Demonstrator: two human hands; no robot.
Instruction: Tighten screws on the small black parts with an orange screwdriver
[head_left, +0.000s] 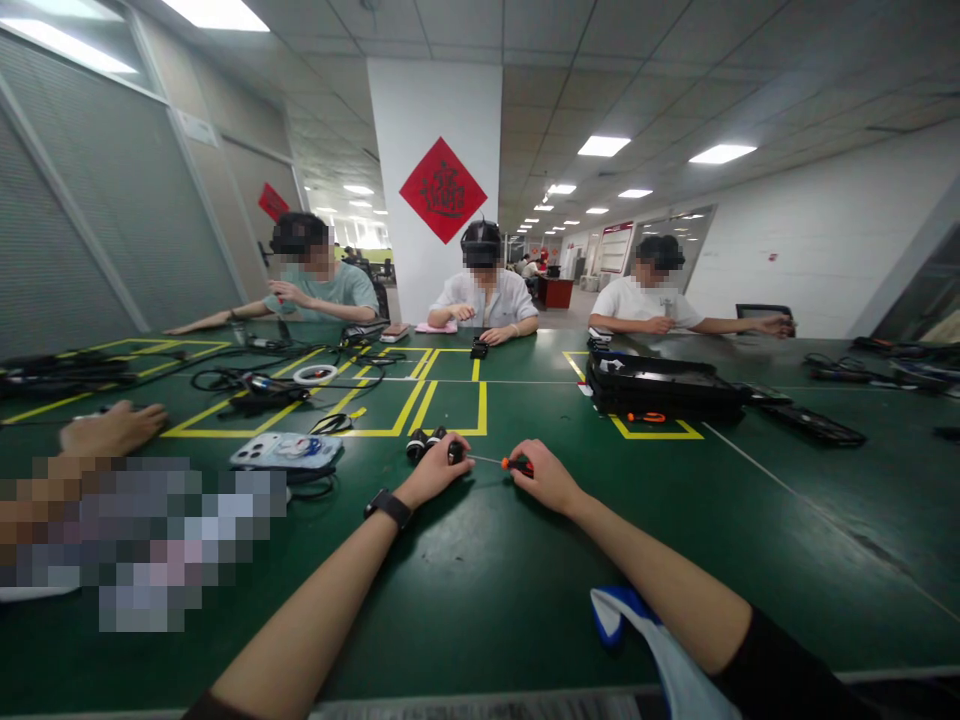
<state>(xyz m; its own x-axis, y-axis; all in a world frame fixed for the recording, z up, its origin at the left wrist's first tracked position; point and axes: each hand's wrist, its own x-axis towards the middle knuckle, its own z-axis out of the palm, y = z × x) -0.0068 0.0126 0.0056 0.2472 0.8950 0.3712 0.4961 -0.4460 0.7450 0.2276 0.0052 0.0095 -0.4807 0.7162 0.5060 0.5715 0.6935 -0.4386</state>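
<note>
My right hand (546, 480) is closed around the orange-and-black handle of a screwdriver (517, 464). Its thin metal shaft points left, towards my left hand (435, 474). The fingers of that hand are curled on a small black rounded part (455, 452), and the shaft's tip reaches it; whether the tip sits in a screw is too small to tell. Just beyond my left knuckles are black-and-white cylindrical pieces (417, 444), partly covered by the hand. I cannot make out whether they join the part I hold. A dark watch is on my left wrist.
A phone in a patterned case (289, 450) lies left of my hands. Beyond are cables (259, 385), a white tape roll (315, 374), a black tray (667, 385) and an orange-handled tool (646, 417). Blue-white cloth (622, 610) lies near my right forearm. Several people sit around the green table (480, 600).
</note>
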